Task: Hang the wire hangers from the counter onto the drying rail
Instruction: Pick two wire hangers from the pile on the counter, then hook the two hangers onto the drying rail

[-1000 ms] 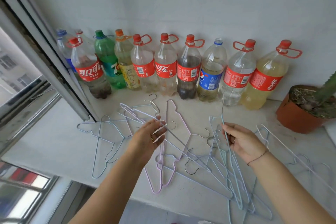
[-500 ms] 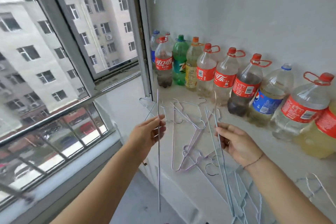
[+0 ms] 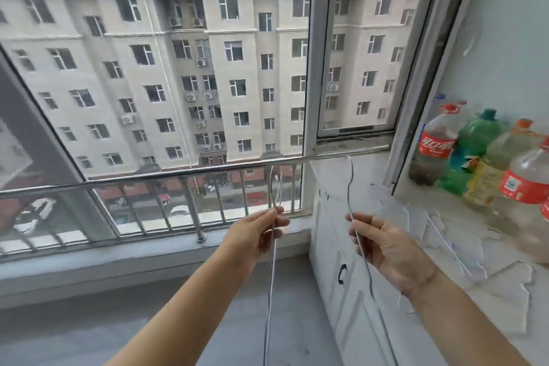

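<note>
- One view only, head-worn, wide-angle; straight lines bow toward the frame edges.
- Faces forward and slightly down toward the window [image 3: 166, 68] and the metal rail [image 3: 178, 175] below it.
- Both forearms enter from the bottom edge; left hand [image 3: 255, 235] and right hand [image 3: 389, 249] sit close to the lens, lower centre.
- The surface [image 3: 505, 291] with bottles [image 3: 436, 145] lies at the right edge, seen obliquely.
- Building across the street [image 3: 148, 83] fills the far field; right side blurred.

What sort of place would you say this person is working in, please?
Probably an enclosed apartment balcony, several floors up: a big window faces a housing block, a metal rail runs along it, and a counter holds reused drink bottles.
</note>
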Tool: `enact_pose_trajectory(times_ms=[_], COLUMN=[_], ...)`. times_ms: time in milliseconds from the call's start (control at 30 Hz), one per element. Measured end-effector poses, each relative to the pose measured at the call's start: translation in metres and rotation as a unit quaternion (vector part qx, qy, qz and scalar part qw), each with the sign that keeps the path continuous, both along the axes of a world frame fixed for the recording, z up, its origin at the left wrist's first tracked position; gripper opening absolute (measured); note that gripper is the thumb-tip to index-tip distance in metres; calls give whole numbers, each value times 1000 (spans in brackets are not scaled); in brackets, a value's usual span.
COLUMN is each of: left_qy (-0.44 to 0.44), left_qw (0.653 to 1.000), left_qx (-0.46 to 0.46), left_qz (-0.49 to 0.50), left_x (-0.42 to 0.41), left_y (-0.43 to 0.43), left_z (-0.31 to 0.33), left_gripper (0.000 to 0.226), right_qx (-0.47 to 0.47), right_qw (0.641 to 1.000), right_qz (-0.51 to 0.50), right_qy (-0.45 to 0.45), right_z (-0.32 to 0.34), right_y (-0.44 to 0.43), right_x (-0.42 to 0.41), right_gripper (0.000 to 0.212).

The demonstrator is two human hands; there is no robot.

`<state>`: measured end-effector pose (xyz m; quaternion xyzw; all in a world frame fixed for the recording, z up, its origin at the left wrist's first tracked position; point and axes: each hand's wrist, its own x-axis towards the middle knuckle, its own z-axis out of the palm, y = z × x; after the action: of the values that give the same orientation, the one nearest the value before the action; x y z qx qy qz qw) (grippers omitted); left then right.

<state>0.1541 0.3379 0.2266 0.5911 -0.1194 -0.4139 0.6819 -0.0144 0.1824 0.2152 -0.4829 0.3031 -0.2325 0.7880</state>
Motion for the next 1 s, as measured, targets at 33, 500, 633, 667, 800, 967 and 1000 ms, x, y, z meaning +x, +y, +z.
enact_pose_trajectory(times_ms=[33,500,633,667,800,967,1000], left_qy=[-3,-58,-91,-95,-112,-146,-149], left_qw=[1000,968,954,950,939,929,927], left_qx=[-3,-1,13,11,-4,2,-1], left_qz=[18,245,287,297,326,341,344], left_x=[8,110,132,138,158,183,189], left_y=[20,319,396,413,471,518,527], left_z=[5,79,103,110,136,169,176], left_gripper=[16,24,27,25,18,19,20], right_qx=[2,-3,-22,-21,-28,-60,-67], right_qw=[1000,959,940,935,919,908,904], right_qz=[21,270,321,334,366,379,386], right_qy=[-7,-82,-114,-119,-146,-168,-170], right_z=[5,88,111,118,143,173,179], right_y=[12,251,320,337,393,440,449], right_x=[14,196,238,247,278,313,322], right_gripper=[16,52,65,53,31,34,34])
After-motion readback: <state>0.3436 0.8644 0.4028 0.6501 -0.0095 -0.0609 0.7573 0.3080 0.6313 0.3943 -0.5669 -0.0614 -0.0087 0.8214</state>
